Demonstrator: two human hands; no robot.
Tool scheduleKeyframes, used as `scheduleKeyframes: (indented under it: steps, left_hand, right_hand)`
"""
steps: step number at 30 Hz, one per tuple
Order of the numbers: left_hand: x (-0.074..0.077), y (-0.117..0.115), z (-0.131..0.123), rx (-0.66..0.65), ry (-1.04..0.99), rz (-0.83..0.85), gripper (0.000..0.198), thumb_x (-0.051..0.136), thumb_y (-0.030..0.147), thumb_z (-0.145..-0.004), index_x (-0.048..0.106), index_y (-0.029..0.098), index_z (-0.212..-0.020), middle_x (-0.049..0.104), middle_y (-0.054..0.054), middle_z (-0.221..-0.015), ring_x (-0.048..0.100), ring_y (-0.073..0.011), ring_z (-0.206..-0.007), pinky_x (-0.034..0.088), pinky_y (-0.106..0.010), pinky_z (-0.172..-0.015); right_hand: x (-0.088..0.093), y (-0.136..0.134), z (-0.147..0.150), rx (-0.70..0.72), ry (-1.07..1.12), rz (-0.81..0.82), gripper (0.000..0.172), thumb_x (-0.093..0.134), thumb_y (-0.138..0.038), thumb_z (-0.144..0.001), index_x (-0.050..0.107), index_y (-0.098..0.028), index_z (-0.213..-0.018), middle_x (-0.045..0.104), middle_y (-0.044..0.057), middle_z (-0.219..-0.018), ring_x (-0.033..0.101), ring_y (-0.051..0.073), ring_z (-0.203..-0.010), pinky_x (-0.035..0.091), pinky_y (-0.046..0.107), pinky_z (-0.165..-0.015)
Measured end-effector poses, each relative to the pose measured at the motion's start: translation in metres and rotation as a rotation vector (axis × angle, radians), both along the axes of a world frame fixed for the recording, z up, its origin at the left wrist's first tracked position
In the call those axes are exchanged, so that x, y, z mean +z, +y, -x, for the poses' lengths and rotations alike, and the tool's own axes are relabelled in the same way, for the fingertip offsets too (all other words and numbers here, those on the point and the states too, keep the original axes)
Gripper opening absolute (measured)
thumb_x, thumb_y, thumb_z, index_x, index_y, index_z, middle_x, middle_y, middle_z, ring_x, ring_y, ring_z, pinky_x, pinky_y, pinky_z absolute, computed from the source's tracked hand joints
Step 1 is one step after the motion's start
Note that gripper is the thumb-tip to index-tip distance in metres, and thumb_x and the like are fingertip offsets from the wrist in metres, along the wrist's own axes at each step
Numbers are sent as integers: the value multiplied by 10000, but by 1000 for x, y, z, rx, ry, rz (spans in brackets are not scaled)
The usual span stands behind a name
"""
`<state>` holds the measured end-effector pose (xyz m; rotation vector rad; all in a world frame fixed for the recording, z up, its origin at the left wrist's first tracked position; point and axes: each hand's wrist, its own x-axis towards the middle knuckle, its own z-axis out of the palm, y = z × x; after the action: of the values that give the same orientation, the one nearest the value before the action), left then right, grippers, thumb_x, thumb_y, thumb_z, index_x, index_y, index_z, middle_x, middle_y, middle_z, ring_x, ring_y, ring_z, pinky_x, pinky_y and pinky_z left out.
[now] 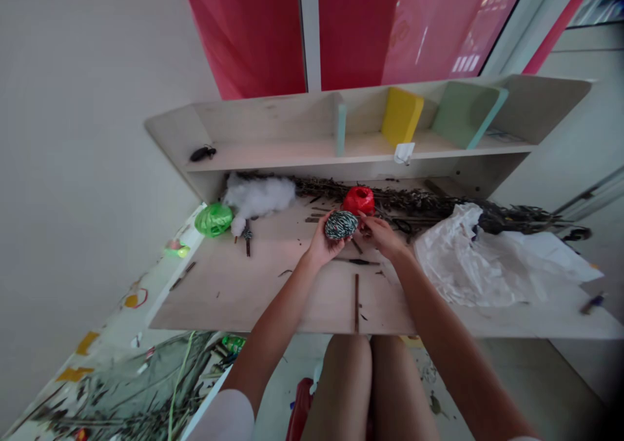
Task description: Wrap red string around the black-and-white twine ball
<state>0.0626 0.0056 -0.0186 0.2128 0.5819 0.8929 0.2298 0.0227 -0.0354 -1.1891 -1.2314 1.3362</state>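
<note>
Green raffia ball (213,220) sits at the far left of the wooden board (234,291), just beside a tuft of cotton wool (258,195). Near the middle, the left hand (322,243) is cupped, its fingers curled up around a ball of black-and-white twine (340,225). A cupped palm like this gives a round ball steady support, leaving the other hand free to work on it. The right hand (383,238) reaches in from the right, with its fingertips (363,220) at the ball's right end; whether they pinch a strand is too small to tell. A red raffia ball (358,201) sits just beyond, dried twigs (419,202) run along the far edge, and to the right lies a crumpled white plastic bag (468,259) — its folds spill toward the board's right end.
</note>
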Motion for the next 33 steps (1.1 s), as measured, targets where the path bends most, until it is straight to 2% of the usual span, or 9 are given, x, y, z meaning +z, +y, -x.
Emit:
scheduleKeyframes:
  steps: [7, 12, 18, 22, 25, 28, 33]
  left_hand:
    - [6, -2, 2, -65, -72, 69, 484, 425, 520, -846, 593, 141, -1097, 643, -124, -747, 609, -165, -593, 475, -180, -405]
    - [-2, 0, 4, -14, -132, 117, 592, 444, 568, -811, 544, 114, -1177, 640, -127, -761, 598, -168, -622, 454, -182, -416]
    - [-8, 0, 4, -11, -137, 82, 671, 419, 602, -797, 525, 93, -1223, 662, -168, -879, 618, -188, -668, 458, -219, -456]
    - [-7, -2, 4, -29, -123, 29, 707, 381, 616, -809, 515, 70, -1238, 673, -178, -901, 635, -213, -703, 505, -266, -527]
    - [-2, -4, 4, -113, -112, -10, 687, 408, 593, -812, 526, 60, -1229, 674, -195, -953, 655, -249, -794, 524, -279, -562]
    - [3, -6, 3, -188, -42, -47, 629, 439, 548, -820, 541, 71, -1217, 676, -205, -954, 665, -286, -846, 515, -270, -530]
    - [2, -9, -1, -225, 165, -122, 433, 428, 394, -862, 572, 161, -1197, 691, -129, -846, 669, -237, -645, 482, -268, -438]
  right_hand:
    - [-2, 0, 3, -56, 124, 73, 500, 692, -660, -544, 512, -197, -601, 518, -6, -585, 393, 92, -508, 281, 237, -458]
    - [-2, 1, 1, -74, 126, 83, 505, 693, -663, -529, 505, -200, -602, 494, -19, -563, 388, 89, -507, 278, 225, -442]
    - [2, -1, 0, -59, 151, 61, 534, 684, -686, -532, 477, -197, -583, 485, -19, -565, 343, 70, -472, 277, 230, -429]
    - [6, -4, -1, -9, 172, 60, 557, 642, -712, -591, 405, -210, -549, 365, -54, -490, 264, 56, -421, 281, 238, -421]
    - [7, -5, -2, 31, 182, 80, 560, 645, -704, -604, 366, -221, -556, 247, -80, -458, 253, 61, -407, 315, 242, -435]
    - [6, -4, -2, 24, 201, 93, 566, 665, -694, -590, 361, -218, -557, 273, -74, -461, 327, 71, -426, 336, 236, -445]
    - [6, -4, 1, 79, 224, 109, 583, 693, -700, -544, 360, -221, -535, 260, -84, -421, 213, 53, -365, 224, 235, -356]
